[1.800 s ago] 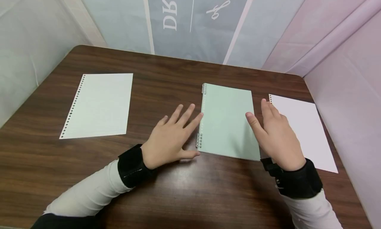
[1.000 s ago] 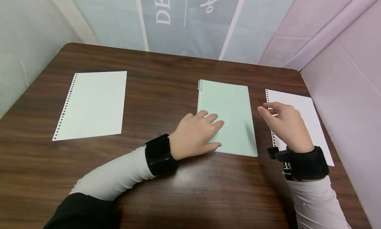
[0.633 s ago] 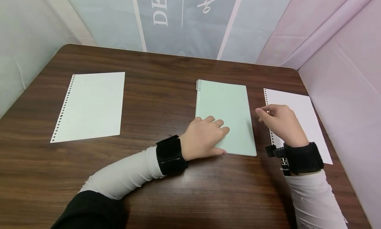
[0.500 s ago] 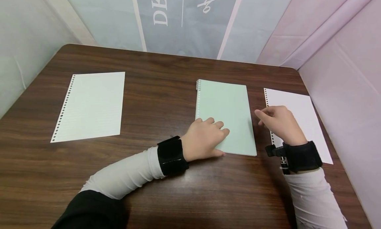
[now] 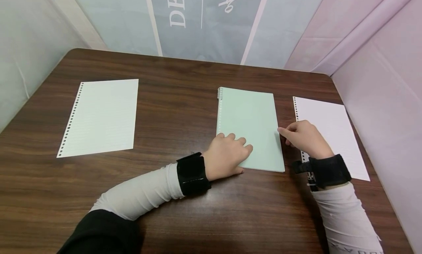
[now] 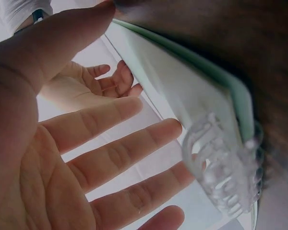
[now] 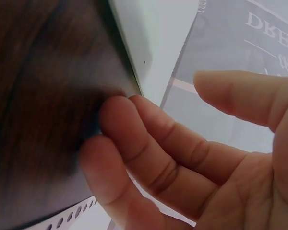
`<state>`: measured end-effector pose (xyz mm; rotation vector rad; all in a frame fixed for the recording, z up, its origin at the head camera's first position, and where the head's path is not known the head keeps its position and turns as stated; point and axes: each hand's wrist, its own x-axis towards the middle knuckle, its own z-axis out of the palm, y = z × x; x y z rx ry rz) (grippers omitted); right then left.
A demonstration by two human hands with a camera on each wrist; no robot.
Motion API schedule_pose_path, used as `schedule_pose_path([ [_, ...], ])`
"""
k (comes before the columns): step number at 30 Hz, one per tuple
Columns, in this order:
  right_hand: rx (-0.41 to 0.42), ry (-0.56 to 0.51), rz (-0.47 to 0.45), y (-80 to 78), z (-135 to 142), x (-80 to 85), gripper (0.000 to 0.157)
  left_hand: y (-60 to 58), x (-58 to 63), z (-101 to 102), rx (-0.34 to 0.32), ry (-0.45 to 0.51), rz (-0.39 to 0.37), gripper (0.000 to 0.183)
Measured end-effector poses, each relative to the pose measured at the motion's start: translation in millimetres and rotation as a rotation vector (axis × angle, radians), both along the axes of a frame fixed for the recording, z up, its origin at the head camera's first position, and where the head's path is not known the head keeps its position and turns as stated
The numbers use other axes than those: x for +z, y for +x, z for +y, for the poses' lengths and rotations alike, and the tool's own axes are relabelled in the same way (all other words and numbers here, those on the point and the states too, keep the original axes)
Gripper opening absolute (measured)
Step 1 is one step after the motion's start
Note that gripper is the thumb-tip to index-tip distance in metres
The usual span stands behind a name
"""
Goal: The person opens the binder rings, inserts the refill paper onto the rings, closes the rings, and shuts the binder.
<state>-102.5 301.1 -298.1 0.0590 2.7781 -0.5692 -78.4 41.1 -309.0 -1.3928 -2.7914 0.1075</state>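
Observation:
A pale green spiral notebook [image 5: 247, 114] lies closed on the wooden table, its clear ring binding [image 6: 223, 167] along the left side. Over its lower left corner is my left hand [image 5: 225, 157], fingers spread and slightly bent, the thumb by the bottom edge; it hides the lower rings. My right hand [image 5: 306, 138] is at the notebook's right edge. In the right wrist view the bent fingers [image 7: 125, 127] meet or nearly meet that edge, while the thumb [image 7: 230, 91] stands apart from them. Neither hand pinches the cover.
A loose lined sheet [image 5: 100, 118] with punched holes lies at the left of the table [image 5: 178, 100]. Another punched sheet [image 5: 329, 118] lies at the right, partly under my right hand and wrist. Fabric walls [image 5: 204, 37] stand behind and at both sides.
My left hand has moved right from beside the notebook onto its lower left corner. My right hand has bent its fingers and come leftward to the notebook's right edge.

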Motion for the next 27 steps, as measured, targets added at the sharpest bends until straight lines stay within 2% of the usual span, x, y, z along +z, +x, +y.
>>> schedule_pose_path([
  [14, -0.007, -0.024, 0.005, 0.6, -8, -1.6, 0.042, -1.0, -2.7, 1, -0.025, -0.005, 0.024, 0.031],
  [20, -0.007, -0.026, 0.010, -0.2, -7, -1.1, 0.040, -0.9, -5.0, 1, -0.053, 0.016, 0.093, 0.030],
  [27, -0.006, -0.055, -0.012, 0.8, -5, -4.2, 0.037, -0.3, -12.5, 0, -0.129, 0.009, 0.211, 0.018],
])
